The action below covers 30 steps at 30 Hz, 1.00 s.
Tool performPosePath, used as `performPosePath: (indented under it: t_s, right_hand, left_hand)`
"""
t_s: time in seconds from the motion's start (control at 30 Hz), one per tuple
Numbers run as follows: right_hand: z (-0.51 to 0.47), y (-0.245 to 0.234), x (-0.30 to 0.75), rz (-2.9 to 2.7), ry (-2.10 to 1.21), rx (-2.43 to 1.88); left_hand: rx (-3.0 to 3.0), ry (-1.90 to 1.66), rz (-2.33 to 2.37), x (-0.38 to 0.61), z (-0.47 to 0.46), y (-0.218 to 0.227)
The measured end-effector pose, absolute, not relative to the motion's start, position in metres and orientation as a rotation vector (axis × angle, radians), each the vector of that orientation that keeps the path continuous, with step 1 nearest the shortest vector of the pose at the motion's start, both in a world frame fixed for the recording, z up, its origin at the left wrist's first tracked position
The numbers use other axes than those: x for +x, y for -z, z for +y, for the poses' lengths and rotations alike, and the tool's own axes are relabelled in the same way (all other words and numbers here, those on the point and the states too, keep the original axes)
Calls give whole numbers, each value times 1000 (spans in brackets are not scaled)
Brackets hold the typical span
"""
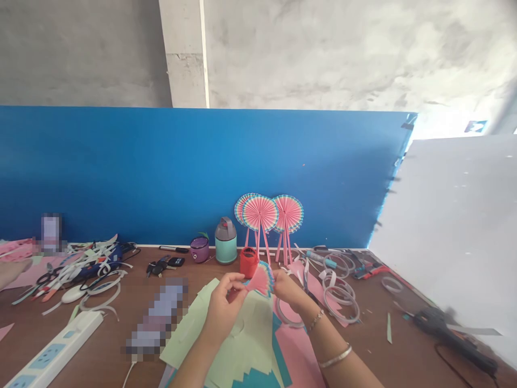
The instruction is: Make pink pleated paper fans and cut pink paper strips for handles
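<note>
Paper fan (259, 280), pink, pleated, blue-edged; fingers of left hand (226, 296) and right hand (287, 286) pinch it; blue partition (161, 172) bounds far edge of desk (374, 328).

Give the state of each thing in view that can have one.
Pleated paper, partly fanned, held in left hand and right hand
Round paper fans, fully opened, upright
Teal container, upright, lid on
Red container, upright
Purple pot, upright
Green sheets, lying overlapped
Glue gun, lying down
Power strip, lying sockets up

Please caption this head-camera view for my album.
Left hand and right hand hold a pleated pink fan before round fans and a blue panel.
</note>
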State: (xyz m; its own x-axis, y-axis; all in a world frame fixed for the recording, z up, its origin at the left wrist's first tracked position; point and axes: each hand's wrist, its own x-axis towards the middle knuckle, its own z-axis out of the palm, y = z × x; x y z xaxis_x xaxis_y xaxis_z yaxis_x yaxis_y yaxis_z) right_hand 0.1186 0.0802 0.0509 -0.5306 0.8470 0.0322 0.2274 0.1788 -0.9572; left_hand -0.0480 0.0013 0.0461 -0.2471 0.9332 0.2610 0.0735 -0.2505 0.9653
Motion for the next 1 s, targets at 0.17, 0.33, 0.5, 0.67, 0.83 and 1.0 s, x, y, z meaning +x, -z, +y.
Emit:
performPosePath:
  t_s: [0.17,0.33,0.5,0.67,0.83,1.0]
  right_hand:
    - [73,-51,109,-1998,-1330,-1003]
    - [55,-67,102,-2214,-923,-1126]
    - [43,-83,105,-2365,-633,-1142]
    - [41,-93,110,-2341,-521,-1093]
    - [56,-91,117,-2158,-703,-962]
    - [71,-80,125,-1994,-979,-909]
  left_hand:
    - [1176,-1807,1465,-54,8,-36]
    - [1217,-1784,1600,-60,12,-26]
    - [1378,-1717,1717,-68,15,-20]
    - [1755,-1566,1618,-68,11,-24]
    - [2034,-1305,1436,-63,2,-33]
    - [2183,-1097,1368,-56,-7,-42]
